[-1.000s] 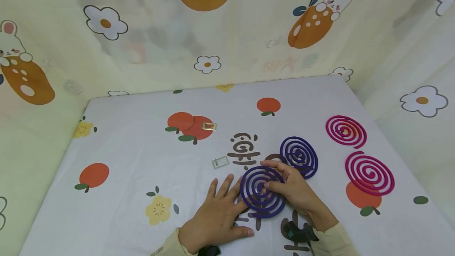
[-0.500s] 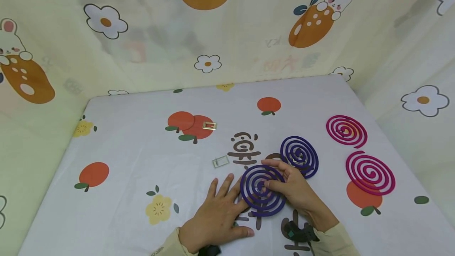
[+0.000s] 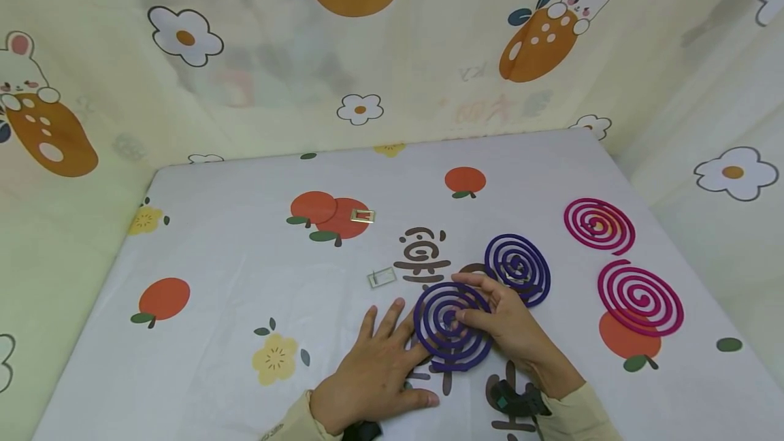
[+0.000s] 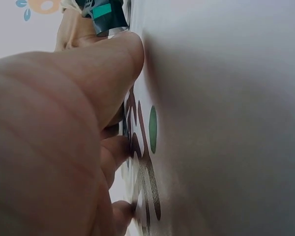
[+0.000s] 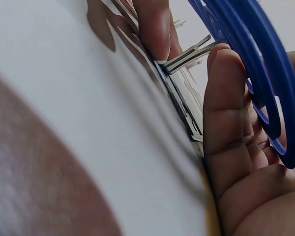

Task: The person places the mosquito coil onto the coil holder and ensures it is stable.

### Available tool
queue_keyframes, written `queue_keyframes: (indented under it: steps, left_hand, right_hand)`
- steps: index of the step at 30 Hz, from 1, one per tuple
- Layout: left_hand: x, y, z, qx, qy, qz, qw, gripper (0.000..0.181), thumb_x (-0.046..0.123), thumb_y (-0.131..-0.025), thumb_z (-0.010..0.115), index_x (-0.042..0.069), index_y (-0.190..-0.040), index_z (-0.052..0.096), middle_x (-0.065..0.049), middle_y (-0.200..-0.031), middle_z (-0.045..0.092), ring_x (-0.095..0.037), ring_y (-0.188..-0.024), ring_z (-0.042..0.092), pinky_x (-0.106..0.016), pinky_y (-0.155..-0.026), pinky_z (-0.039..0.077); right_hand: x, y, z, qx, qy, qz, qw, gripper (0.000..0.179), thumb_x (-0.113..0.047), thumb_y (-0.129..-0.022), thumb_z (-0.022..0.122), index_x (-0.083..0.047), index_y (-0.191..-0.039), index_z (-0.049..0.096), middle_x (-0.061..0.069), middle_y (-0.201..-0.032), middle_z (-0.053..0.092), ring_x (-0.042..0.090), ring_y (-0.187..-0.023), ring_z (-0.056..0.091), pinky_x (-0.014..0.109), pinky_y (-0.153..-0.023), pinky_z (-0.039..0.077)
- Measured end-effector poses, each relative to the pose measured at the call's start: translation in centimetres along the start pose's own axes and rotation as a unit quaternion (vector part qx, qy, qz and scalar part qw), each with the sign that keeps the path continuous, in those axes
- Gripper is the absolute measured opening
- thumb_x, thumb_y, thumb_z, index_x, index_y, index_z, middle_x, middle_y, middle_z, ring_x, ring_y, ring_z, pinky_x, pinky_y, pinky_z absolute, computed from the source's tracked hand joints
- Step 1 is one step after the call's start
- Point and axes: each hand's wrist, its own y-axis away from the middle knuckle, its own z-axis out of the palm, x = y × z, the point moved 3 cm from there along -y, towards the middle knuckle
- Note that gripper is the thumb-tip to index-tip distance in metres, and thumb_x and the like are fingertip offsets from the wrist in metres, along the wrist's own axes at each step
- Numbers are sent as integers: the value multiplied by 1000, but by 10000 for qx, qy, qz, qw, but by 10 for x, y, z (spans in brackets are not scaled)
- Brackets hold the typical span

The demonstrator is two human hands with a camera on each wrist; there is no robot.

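Observation:
A dark blue mosquito coil (image 3: 449, 320) is tilted above the tablecloth, pinched near its centre by my right hand (image 3: 511, 325), thumb on top and fingers behind. In the right wrist view, a thin metal coil stand (image 5: 188, 55) has its prong raised toward the blue coil (image 5: 275, 54); a fingertip (image 5: 156, 32) presses at its base. My left hand (image 3: 373, 376) lies palm down with fingers spread straight, its index finger running under the coil's left edge. The left wrist view shows its thumb (image 4: 120, 54) close over the cloth. The coil hides most of the stand.
A second blue coil (image 3: 517, 267) lies just beyond my right hand. Two magenta coils (image 3: 599, 225) are set out along the right side. Two loose metal stands, one gold (image 3: 371, 217) and one silver (image 3: 382, 285), lie on the printed tablecloth (image 3: 233, 250). Patterned curtains enclose the table.

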Motion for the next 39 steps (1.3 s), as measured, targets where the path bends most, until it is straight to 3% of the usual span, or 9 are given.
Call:
queue_keyframes:
  steps: [12,19,31,39]
  left_hand:
    - [0,0,0,-129,1,-47,9999,86,78,-91,55,39,-164,31,-3,-174,19,-38,-160,11,-69,-120,19]
    - [0,-1,0,-95,-16,-44,9999,85,78,-92,53,39,-164,32,-3,-174,19,-38,-160,11,-69,-120,19]
    - [-1,0,1,-96,7,-73,9999,86,79,-91,52,39,-164,31,-3,-174,20,-37,-161,10,-69,-120,19]
    - [-1,-1,2,-28,127,-98,9999,82,79,-93,48,40,-164,30,-5,-174,20,-38,-161,10,-70,-121,18]
  right_hand:
    - [1,0,1,-75,-118,-59,9999,60,5,-95,69,13,-148,42,27,-131,53,13,-99,69,24,-84,59]
    - [1,1,1,-114,-100,-68,9999,60,4,-95,69,12,-149,42,24,-122,59,16,-94,72,25,-82,59]
    - [1,0,2,-124,-80,-119,9998,61,5,-93,72,12,-148,44,29,-137,50,12,-105,66,23,-85,58]
    - [3,0,2,-145,-122,-110,9998,61,5,-93,71,12,-148,44,26,-132,53,13,-98,68,25,-81,60]
